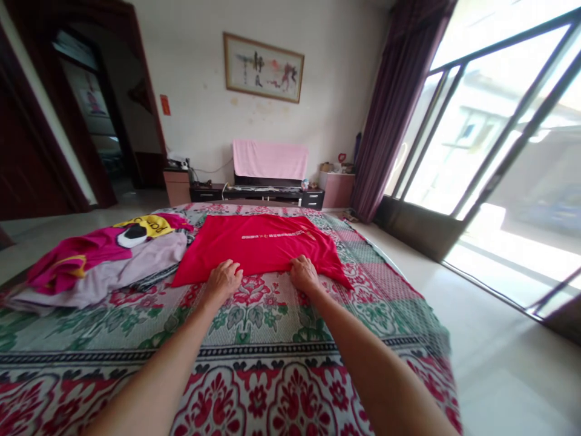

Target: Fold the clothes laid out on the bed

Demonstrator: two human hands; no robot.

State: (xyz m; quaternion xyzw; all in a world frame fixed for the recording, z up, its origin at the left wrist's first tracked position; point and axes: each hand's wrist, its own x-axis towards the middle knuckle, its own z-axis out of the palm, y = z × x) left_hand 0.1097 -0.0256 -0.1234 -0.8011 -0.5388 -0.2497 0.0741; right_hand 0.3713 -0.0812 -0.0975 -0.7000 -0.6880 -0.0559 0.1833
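Observation:
A red T-shirt [263, 245] with a line of white print lies spread flat on a floral bedspread [272, 339]. Both my arms reach forward to its near hem. My left hand [223, 278] rests on the hem left of centre, fingers curled and pinching the cloth. My right hand [303, 274] grips the hem right of centre, fingers closed on the fabric. The two hands are about a shoulder's width apart.
A pile of clothes [97, 260], pink, yellow and lilac, lies on the bed to the left of the shirt. Beyond the bed stand a low TV cabinet [258, 194] with a pink cloth over the screen, a doorway at left, and glass doors with a curtain at right.

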